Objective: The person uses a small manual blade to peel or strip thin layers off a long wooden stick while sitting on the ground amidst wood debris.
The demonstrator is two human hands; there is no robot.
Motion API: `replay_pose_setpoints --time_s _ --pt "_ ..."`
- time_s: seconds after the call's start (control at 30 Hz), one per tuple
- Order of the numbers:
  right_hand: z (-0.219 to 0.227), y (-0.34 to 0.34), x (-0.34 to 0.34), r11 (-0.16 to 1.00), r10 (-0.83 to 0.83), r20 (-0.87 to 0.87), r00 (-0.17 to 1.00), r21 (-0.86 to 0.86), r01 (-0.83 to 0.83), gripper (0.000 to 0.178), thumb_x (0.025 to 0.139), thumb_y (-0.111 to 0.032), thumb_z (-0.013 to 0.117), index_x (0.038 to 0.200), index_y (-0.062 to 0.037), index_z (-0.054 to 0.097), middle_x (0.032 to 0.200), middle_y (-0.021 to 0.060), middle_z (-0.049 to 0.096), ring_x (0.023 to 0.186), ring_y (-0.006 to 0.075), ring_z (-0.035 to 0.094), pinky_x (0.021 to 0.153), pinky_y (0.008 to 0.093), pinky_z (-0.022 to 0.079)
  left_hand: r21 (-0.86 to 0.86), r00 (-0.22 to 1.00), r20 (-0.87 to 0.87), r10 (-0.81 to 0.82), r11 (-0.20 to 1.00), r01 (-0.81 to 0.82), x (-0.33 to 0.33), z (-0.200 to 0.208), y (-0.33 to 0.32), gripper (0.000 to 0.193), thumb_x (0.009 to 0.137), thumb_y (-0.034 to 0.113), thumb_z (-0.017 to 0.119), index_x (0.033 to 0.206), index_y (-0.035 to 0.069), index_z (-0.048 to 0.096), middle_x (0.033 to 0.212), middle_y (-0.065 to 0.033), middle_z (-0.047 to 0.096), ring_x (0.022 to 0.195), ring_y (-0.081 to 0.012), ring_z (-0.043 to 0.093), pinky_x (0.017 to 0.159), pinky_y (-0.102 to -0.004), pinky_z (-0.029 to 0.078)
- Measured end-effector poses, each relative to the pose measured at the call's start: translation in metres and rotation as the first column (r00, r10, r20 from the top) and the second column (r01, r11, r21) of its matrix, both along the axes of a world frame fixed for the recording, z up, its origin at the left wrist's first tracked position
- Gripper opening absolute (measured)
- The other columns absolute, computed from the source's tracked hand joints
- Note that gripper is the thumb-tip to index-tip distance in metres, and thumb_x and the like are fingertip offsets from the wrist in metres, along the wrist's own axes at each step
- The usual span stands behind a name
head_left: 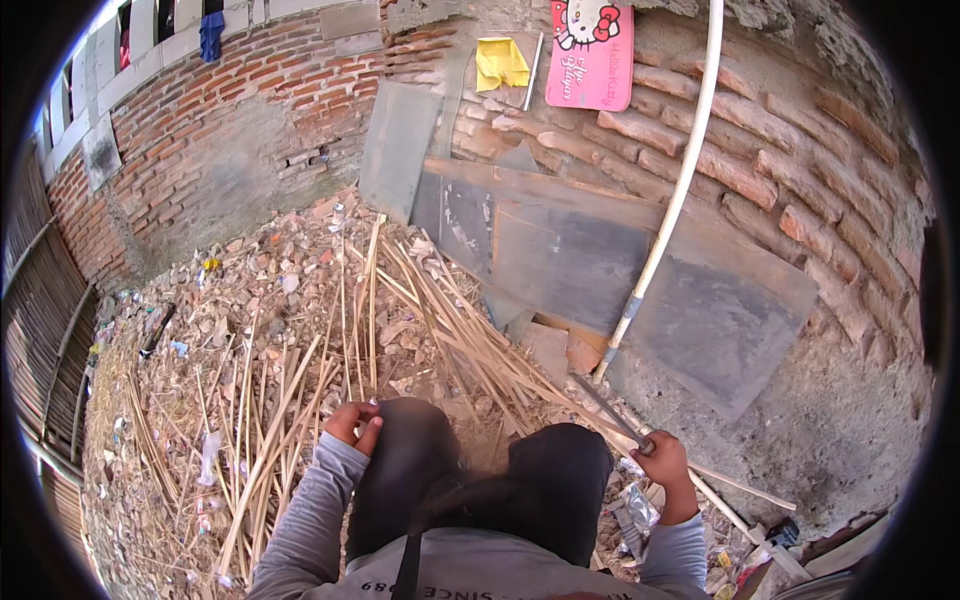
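My right hand (pixel 662 460) is closed round the handle of a knife (pixel 608 408), its dark narrow blade pointing up and to the left. Long split bamboo strips (pixel 455 330) lie in a loose bundle ahead of my knees, some running under the blade toward the right. My left hand (pixel 352 428) rests beside my left knee with its fingers curled in. Whether it pinches anything small I cannot make out. Several thin strips (pixel 372 300) end just ahead of that knee. More bamboo strips (pixel 270 450) are scattered on the ground to the left.
Rubble and litter (pixel 230 310) cover the ground. A pale pole (pixel 680 190) leans against the brick wall (pixel 760 120) on the right, by dark boards (pixel 575 260). A grey panel (pixel 400 145) stands in the corner. Woven bamboo fencing (pixel 40 310) borders the left.
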State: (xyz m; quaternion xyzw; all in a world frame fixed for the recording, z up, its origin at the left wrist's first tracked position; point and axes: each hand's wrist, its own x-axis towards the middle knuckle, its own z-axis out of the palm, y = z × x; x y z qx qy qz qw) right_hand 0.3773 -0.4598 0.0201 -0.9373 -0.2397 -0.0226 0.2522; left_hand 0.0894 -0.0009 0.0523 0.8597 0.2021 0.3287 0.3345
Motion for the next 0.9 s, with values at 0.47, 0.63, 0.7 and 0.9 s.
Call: replay_pose_setpoints --time_s 0.47,0.63,0.7,0.9 --pt "0.139 0.087 -0.049 0.849 0.522 -0.046 0.851 -0.066 -0.524 0.027 0.068 -0.027 0.078 0.08 -0.0063 0.065 0.078 0.0104 0.061 0.077 0.0318 0.061 0.067 0.0394 0.048 0.572 0.999 -0.035 0.022 0.82 0.002 -0.003 0.067 -0.008 0.06 0.067 0.037 0.079 0.116 0.008 0.057 0.123 -0.0175 0.053 0.113 -0.0406 0.051 0.102 -0.0521 0.035" --pt "0.167 0.132 -0.063 0.757 0.653 0.033 0.756 -0.047 -0.652 0.025 0.069 -0.021 0.079 0.076 -0.0049 0.061 0.072 0.0088 0.058 0.069 0.0299 0.06 0.061 0.0389 0.045 0.384 0.958 -0.233 -0.168 0.889 0.249 -0.033 0.046 0.011 0.044 0.079 0.038 0.071 0.108 0.005 0.063 0.097 -0.0161 0.066 0.095 -0.0344 0.063 0.09 -0.0468 0.047" --pt "0.174 0.147 -0.064 0.744 0.667 0.038 0.744 -0.089 -0.663 0.024 0.069 -0.021 0.079 0.076 -0.005 0.062 0.075 0.0084 0.059 0.071 0.0297 0.06 0.062 0.039 0.046 0.162 0.938 -0.258 -0.231 0.947 0.278 -0.048 0.038 0.01 0.043 0.081 0.042 0.07 0.101 0.005 0.065 0.089 -0.0161 0.067 0.084 -0.0349 0.066 0.08 -0.043 0.053" --pt "0.181 0.185 -0.059 0.644 0.742 0.31 0.595 -0.08 -0.761 0.021 0.067 -0.019 0.077 0.083 -0.0086 0.067 0.096 0.0069 0.064 0.093 0.031 0.06 0.079 0.0415 0.049 0.044 0.909 -0.387 -0.157 0.981 0.188 -0.083 0.018 -0.003 0.036 0.086 0.041 0.065 0.089 0.005 0.065 0.076 -0.0175 0.065 0.072 -0.0376 0.064 0.064 -0.0432 0.052"
